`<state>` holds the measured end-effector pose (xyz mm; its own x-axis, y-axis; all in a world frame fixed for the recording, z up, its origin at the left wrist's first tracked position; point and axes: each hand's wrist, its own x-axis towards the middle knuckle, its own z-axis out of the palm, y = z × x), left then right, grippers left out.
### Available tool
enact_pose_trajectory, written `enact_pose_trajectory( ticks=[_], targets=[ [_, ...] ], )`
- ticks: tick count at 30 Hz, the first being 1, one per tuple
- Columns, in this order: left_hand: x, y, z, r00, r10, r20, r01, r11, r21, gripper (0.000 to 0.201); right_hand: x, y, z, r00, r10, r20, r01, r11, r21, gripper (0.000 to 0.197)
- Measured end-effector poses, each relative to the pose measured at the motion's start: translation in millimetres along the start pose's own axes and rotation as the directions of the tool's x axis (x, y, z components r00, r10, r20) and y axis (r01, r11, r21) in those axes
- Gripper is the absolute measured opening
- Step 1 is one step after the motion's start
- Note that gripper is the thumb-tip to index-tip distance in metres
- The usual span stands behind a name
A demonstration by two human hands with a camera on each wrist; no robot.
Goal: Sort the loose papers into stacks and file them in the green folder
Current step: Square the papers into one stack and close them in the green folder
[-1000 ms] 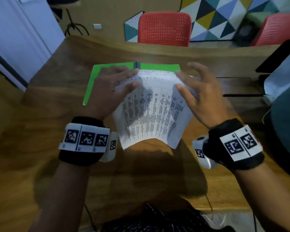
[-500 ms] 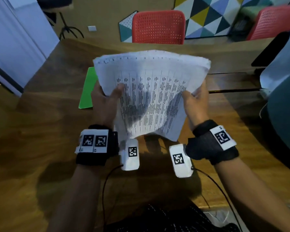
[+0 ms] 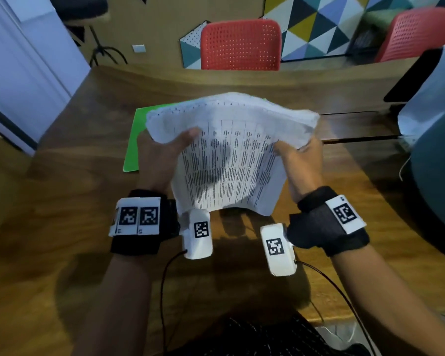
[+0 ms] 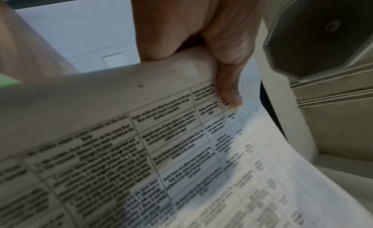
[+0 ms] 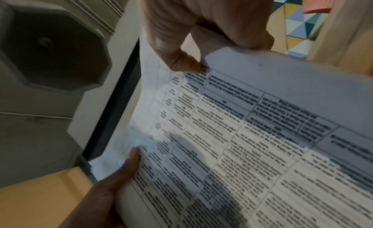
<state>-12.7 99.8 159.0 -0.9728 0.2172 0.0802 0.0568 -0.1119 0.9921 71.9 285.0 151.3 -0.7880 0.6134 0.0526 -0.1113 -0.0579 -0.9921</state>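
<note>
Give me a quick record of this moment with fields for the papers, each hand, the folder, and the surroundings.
papers: stack of printed papers, lifted off the table, sagging between both hands
left hand: left hand grips the stack's left edge, thumb on top
right hand: right hand grips the right edge, thumb on top
folder: green folder lies on the wooden table, partly hidden behind the papers
surroundings: red chair beyond the table
</note>
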Motion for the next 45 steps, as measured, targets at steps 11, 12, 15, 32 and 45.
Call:
enact_pose_trajectory(
  ticks=[11, 12, 15, 32, 45],
  targets=[
    [-6, -30, 3, 0.999, -0.032, 0.018, 0.031, 0.998, 0.056, 0.023, -9, 23, -4, 0.985, -0.098, -0.143, 0.08, 0.988, -0.129, 0.053],
    [-7, -31, 5, 0.999, -0.036, 0.021, 0.035, 0.998, 0.052, 0.022, -9, 16, -1, 0.962, -0.211, -0.174, 0.178, 0.966, -0.186, 0.058],
    [-7, -30, 8, 1.0, -0.03, 0.005, 0.029, 0.999, 0.045, 0.021, -5, -20, 14, 0.815, -0.579, 0.029, 0.475, 0.638, -0.606, 0.069],
    [-7, -93, -51, 0.913, -0.391, 0.118, 0.383, 0.92, 0.08, 0.063, 43, -58, -36, 0.845, -0.082, 0.528, 0.382, 0.783, -0.491, 0.02],
    [-46, -142, -16, 0.61, -0.786, 0.103, 0.783, 0.618, 0.07, 0.042, 9, 65, -82, 0.871, 0.454, -0.186, -0.451, 0.89, 0.061, 0.035]
  ],
)
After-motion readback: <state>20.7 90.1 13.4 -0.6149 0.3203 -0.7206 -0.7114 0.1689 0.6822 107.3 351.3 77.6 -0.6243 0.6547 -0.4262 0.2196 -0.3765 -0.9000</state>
